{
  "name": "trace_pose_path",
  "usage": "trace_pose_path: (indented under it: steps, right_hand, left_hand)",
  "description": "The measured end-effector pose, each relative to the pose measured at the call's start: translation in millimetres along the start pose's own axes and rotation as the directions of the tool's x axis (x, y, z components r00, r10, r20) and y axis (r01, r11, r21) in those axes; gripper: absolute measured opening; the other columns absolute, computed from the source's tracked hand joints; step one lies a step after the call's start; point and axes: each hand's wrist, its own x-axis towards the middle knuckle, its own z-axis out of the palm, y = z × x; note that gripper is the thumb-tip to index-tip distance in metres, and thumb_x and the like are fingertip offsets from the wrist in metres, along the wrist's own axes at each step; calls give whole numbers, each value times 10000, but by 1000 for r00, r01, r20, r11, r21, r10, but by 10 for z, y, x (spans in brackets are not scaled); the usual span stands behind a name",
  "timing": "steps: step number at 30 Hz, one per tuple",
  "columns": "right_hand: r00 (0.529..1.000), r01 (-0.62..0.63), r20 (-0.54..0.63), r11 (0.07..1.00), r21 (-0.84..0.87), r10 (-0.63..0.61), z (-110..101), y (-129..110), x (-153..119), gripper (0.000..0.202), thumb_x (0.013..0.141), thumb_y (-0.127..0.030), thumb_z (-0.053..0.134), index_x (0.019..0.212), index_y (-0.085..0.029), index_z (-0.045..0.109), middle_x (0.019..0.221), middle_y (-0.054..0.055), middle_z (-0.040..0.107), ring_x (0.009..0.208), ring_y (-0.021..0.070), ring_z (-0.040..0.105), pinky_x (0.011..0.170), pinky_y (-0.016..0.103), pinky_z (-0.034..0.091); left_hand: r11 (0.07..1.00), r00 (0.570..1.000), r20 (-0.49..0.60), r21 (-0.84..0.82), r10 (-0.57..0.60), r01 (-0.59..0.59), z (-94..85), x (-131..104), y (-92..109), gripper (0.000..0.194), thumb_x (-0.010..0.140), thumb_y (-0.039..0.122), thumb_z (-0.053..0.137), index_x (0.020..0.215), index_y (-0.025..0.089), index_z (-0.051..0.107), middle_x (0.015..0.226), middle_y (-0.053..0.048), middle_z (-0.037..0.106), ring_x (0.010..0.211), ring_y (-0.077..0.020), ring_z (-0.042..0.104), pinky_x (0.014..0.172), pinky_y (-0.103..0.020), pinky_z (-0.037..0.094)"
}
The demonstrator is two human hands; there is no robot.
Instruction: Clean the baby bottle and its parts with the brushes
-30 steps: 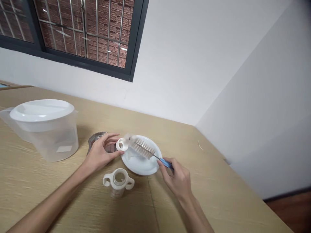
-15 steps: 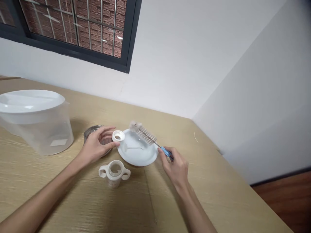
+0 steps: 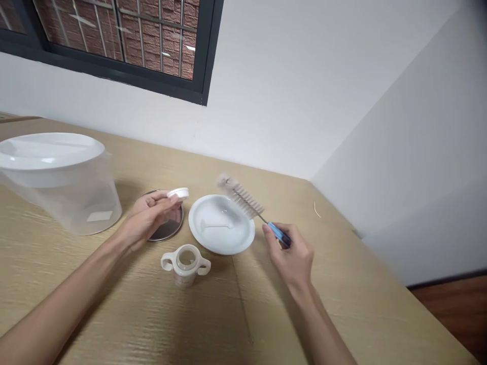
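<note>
Between thumb and fingers, my left hand (image 3: 146,220) pinches a white bottle ring (image 3: 178,193), now seen nearly edge-on. Partly hidden beneath that hand is a round metal dish (image 3: 171,226). My right hand (image 3: 291,256) is closed round the blue handle of a bottle brush (image 3: 245,199); its pale bristles point up and left, past the right rim of a white plate (image 3: 196,237). On the plate lies a thin translucent stick-like piece (image 3: 216,225). Nearer to me a baby bottle (image 3: 186,266) with two side handles stands upright and uncapped.
At the left stands a large translucent plastic container (image 3: 87,197) with a white lid. A short pale strand (image 3: 316,210) lies on the wooden table (image 3: 361,304) at the right. Behind are a white wall and a barred window (image 3: 125,35).
My left hand has drawn back left from the plate and tipped the ring from face-up to edge-on. My right hand has moved the brush right, away from the plate's middle.
</note>
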Motion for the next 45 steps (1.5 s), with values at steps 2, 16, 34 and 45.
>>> trace_pose_path:
  steps: [2,16,34,45]
  right_hand:
    - [997,-72,-26,997,2,72,-6,28,17,263,869,-439,668,876,-176,675,745,18,712,557,115,603,564,220,469]
    - [801,-459,234,816,-350,551,-7,378,145,425,914,-543,448,1046,-199,660,903,111,730,809,271,653,693,329,386]
    - [754,-398,395,844,-360,524,66,391,79,322,959,-413,438,1061,-170,624,918,93,721,833,218,651,680,273,370]
    - [651,-230,536,812,-537,538,-25,172,85,357,1027,-415,275,1092,-172,528,968,168,717,827,266,677,658,306,358]
  left_hand:
    - [999,998,-58,34,18,-16,-57,17,43,386,750,366,816,1039,141,696,922,-82,738,794,-178,687,733,-277,539]
    - [144,973,225,966,-47,-216,-405,57,190,411,669,277,646,1074,217,687,1167,-91,710,1095,-318,645,935,-390,493]
    - [280,961,255,935,-104,-218,-632,182,-103,455,624,395,766,1053,252,721,902,-75,731,834,-306,665,702,-329,474]
    - [245,961,273,936,-46,-254,-559,177,-38,395,723,493,701,1015,229,725,811,-74,720,722,-284,647,660,-322,447]
